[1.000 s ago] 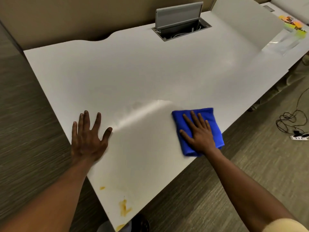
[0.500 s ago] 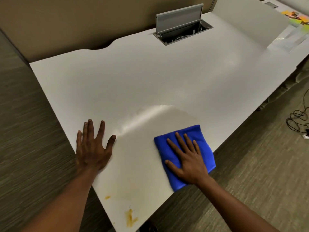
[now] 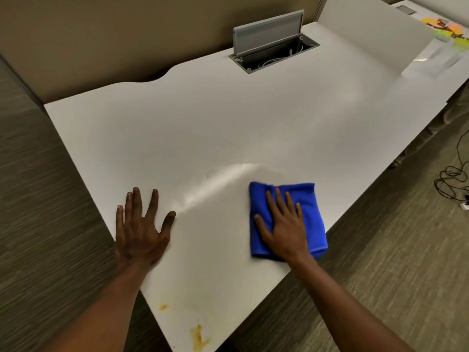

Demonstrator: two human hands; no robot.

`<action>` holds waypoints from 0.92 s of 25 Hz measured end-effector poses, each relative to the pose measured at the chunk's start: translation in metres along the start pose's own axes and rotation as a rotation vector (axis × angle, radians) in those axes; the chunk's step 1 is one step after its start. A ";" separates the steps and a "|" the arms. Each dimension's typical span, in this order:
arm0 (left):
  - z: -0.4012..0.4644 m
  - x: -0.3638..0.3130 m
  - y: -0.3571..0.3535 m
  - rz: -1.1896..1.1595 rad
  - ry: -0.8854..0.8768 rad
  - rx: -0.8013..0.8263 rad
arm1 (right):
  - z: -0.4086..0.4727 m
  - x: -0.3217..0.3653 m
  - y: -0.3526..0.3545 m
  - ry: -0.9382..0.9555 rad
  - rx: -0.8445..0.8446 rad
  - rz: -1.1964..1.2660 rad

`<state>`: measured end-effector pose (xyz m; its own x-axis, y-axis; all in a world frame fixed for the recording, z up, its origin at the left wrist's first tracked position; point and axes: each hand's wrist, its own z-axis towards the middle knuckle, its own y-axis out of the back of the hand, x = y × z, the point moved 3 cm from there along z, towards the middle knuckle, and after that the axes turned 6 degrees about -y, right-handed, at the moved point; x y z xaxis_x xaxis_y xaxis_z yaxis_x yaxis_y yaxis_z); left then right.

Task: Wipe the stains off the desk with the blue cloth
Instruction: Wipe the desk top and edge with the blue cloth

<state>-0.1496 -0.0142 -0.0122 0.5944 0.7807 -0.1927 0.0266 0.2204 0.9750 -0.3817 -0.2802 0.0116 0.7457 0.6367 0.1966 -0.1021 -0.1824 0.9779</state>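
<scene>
Both hands are pressed flat, fingers spread: left hand [image 3: 142, 229] on the white counter [image 3: 228, 123], right hand [image 3: 284, 224] atop the blue cloth [image 3: 311, 207]; orange stains [image 3: 199, 336] are seen lower centre.

A white desk [image 3: 228, 128] with a wavy far edge is seen. A folded blue cloth [image 3: 311, 214] is laid flat near its front edge, and orange-brown stains [image 3: 199, 336] are left at the near corner. An open cable hatch [image 3: 274, 50] is set into the back, and a clear plastic sheet [image 3: 436, 59] is laid at the far right.
</scene>
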 end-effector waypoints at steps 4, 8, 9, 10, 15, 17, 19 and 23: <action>-0.001 -0.004 0.002 -0.005 0.003 0.015 | -0.022 -0.009 -0.004 0.170 0.020 0.021; 0.000 -0.004 0.005 -0.001 0.007 0.043 | 0.067 -0.016 0.015 0.052 0.078 -0.026; 0.000 -0.005 0.006 0.001 0.002 0.048 | 0.089 -0.014 0.017 -0.003 0.088 -0.021; 0.001 -0.005 0.006 0.006 -0.002 0.049 | 0.104 -0.009 0.019 -0.054 0.092 -0.006; 0.000 -0.004 0.006 0.006 0.001 0.048 | 0.069 0.034 0.004 0.095 0.085 0.011; 0.000 -0.006 0.005 -0.006 -0.008 0.034 | 0.023 0.039 -0.006 0.385 0.181 0.057; 0.002 -0.006 0.006 -0.016 -0.012 0.024 | 0.016 0.029 -0.005 0.573 0.253 0.063; -0.003 -0.003 0.004 0.002 -0.006 0.009 | 0.087 0.013 0.010 0.352 0.170 -0.004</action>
<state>-0.1533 -0.0141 -0.0085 0.5990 0.7780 -0.1897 0.0325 0.2131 0.9765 -0.3160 -0.3386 0.0175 0.4716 0.8501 0.2342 0.0328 -0.2823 0.9588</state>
